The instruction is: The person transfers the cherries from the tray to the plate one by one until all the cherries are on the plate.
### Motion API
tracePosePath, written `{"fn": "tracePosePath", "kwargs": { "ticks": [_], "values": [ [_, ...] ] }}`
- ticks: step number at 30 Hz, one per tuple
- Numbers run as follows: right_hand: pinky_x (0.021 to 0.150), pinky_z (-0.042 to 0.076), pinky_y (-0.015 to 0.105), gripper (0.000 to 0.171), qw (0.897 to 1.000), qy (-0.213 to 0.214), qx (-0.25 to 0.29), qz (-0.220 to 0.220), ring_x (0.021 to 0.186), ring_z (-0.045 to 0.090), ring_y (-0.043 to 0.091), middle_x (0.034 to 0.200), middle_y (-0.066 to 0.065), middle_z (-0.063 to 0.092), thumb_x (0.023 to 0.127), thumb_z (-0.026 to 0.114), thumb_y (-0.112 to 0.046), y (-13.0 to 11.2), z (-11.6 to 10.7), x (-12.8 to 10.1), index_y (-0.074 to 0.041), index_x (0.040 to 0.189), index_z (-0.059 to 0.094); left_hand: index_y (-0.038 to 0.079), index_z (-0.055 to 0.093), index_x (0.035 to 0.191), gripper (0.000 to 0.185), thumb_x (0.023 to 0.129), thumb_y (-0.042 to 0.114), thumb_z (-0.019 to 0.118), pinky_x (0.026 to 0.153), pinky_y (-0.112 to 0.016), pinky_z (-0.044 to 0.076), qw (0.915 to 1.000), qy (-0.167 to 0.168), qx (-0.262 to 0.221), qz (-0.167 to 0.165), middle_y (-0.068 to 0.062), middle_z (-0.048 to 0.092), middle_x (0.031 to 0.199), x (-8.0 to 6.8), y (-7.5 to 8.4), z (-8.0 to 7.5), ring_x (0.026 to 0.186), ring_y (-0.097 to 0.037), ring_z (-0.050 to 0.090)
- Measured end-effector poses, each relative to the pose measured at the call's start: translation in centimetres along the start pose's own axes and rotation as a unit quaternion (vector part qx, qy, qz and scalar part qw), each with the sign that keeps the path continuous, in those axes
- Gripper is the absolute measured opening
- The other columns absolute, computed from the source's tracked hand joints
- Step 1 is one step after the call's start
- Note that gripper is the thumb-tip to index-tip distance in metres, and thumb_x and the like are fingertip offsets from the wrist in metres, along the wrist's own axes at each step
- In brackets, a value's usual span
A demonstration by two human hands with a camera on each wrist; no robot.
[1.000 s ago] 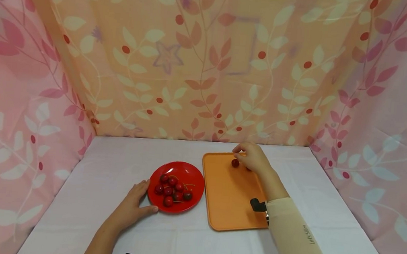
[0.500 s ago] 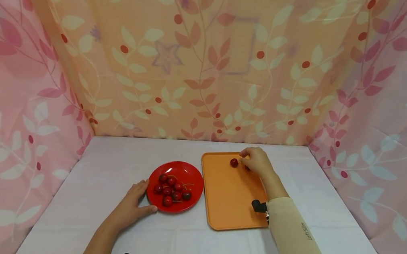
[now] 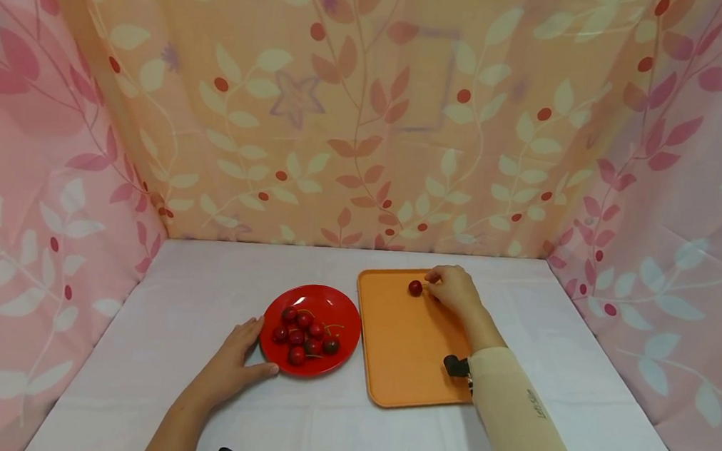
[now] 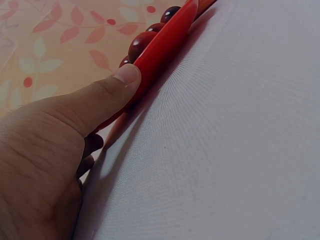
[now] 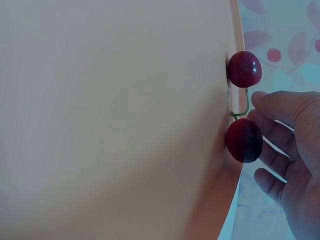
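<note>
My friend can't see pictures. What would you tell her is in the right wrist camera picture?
Two dark red cherries joined by a green stem sit at the far edge of a flat orange plastic tray, which fills most of the picture. The person's right hand is beside them, fingers loosely curled, one fingertip near the stem; whether it touches is unclear. Pink leaf-patterned cloth shows behind.

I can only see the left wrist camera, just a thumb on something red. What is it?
Observer: It is a red plate of cherries; the left hand rests against its rim.
Child: What does the other hand do?
Observer: The right hand sits at the far end of an orange tray.
Child: Any cherries there?
Observer: Two cherries joined by a green stem lie there, just by its fingertips.
</note>
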State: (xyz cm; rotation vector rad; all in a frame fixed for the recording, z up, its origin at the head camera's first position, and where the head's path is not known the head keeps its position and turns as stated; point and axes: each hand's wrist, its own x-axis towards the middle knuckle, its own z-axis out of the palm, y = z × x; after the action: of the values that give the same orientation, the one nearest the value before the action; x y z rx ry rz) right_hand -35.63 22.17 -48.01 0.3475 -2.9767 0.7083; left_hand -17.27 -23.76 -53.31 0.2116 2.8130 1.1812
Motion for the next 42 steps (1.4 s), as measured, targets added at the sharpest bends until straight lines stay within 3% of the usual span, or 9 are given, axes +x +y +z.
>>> {"fn": "tracePosePath", "kwargs": {
  "ticks": [14, 34, 42],
  "values": [
    [0.099, 0.051, 0.049, 0.012, 0.999, -0.020, -0.003, 0.036, 0.096, 0.064, 0.028, 0.100, 0.007, 0.074, 0.092, 0.076, -0.021, 0.4, 0.4, 0.3, -0.011, 0.098, 0.077, 0.019, 0.025, 0.164, 0.111, 0.078, 0.062, 0.080, 0.121, -0.066, 0.017, 1.0000, -0.002, 0.003, 0.003, -0.010, 0.027, 0.169, 0.2, -0.2, 0.1, 0.157, -0.041, 0.012],
    [0.092, 0.055, 0.046, 0.010, 0.998, 0.002, 0.066, -0.004, 0.092, 0.065, 0.025, 0.097, 0.007, 0.075, 0.095, 0.073, -0.018, -1.6, 0.0, 0.1, -0.010, 0.097, 0.078, 0.018, 0.026, 0.164, 0.109, 0.079, 0.060, 0.081, 0.121, -0.067, 0.017, 1.0000, 0.001, 0.004, 0.000, -0.011, 0.027, 0.169, 0.0, 0.0, 0.0, 0.157, -0.042, 0.011],
    [0.085, 0.059, 0.040, 0.008, 0.994, 0.011, 0.109, -0.026, 0.088, 0.066, 0.023, 0.094, 0.004, 0.075, 0.095, 0.074, -0.018, -3.8, 0.1, 0.0, -0.011, 0.097, 0.078, 0.017, 0.027, 0.164, 0.109, 0.079, 0.058, 0.081, 0.122, -0.065, 0.016, 1.0000, 0.002, -0.001, 0.003, -0.010, 0.028, 0.168, -0.1, 0.0, 0.0, 0.158, -0.039, 0.012]
  ]
}}
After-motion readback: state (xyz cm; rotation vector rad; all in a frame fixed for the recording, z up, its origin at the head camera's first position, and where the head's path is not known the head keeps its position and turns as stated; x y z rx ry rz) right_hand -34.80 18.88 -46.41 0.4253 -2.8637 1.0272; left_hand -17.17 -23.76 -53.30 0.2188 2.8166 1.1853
